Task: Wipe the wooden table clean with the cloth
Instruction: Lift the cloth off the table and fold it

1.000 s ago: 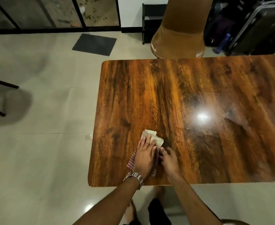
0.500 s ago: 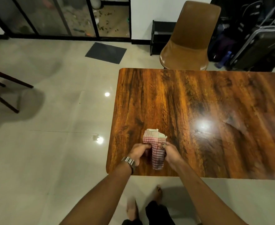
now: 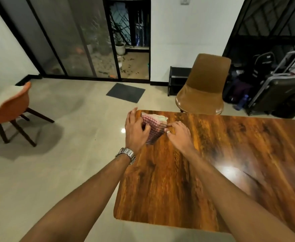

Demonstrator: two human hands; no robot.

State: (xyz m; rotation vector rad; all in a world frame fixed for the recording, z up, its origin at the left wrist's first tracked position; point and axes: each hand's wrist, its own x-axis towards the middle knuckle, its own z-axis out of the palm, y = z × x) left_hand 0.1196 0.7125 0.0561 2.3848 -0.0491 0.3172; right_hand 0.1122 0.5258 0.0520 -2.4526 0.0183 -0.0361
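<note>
Both arms are reaching to the wooden table's far left corner, where the left hand is cupping the checked cloth while the right hand is resting spread beside it, no lettering readable.

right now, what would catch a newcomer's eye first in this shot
Two outstretched arms meet at the far left corner of the glossy wooden table, where the left hand and right hand press a folded red checked cloth against the top. A silver wristwatch shows on the left wrist, and a bright lamp reflection glares on the table's right side. Beyond the far edge stands a brown chair.
</note>
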